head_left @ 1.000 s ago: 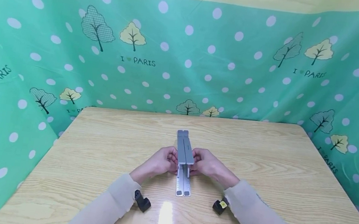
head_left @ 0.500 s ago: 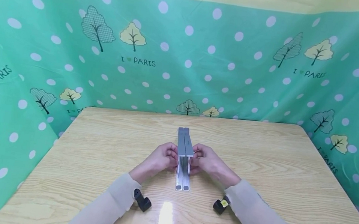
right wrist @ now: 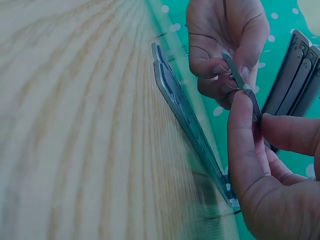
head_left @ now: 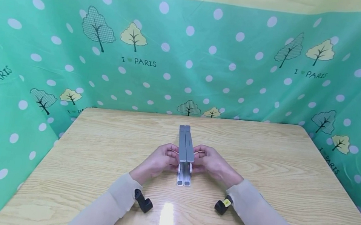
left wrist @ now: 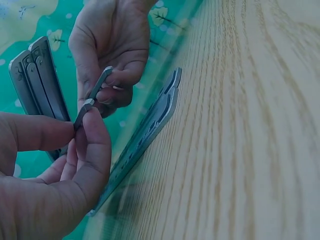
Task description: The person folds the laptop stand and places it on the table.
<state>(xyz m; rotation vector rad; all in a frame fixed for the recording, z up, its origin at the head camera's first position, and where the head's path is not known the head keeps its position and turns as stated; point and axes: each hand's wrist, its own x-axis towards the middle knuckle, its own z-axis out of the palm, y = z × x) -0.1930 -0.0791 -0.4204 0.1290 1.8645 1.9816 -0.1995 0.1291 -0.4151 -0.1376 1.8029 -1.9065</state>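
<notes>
A grey metal folding laptop stand (head_left: 185, 145) is partly unfolded at the middle of the table, its narrow upper bars raised above the flat base bars (head_left: 183, 179). From the left, my left hand (head_left: 162, 159) pinches a thin support strut between thumb and fingertips. My right hand (head_left: 211, 164) pinches the strut on the opposite side. In the left wrist view, the left hand (left wrist: 60, 175) grips the near part of the strut assembly, facing the right hand (left wrist: 112, 50). The right wrist view shows the right hand's thumb and finger on the strut (right wrist: 254, 102). Upper bars hide some fingertips in the head view.
A wooden table (head_left: 113, 126) lies under everything. Green dotted cloth (head_left: 188, 52) hangs behind it and at both sides. Small black cameras (head_left: 143, 201) are strapped at both wrists. A bright light reflection falls on the near tabletop.
The stand has shifted away from me, its base ends sliding farther back. Its upper bars' near end rose back, then came slightly nearer again. Both hands keep their grip and moved back slightly.
</notes>
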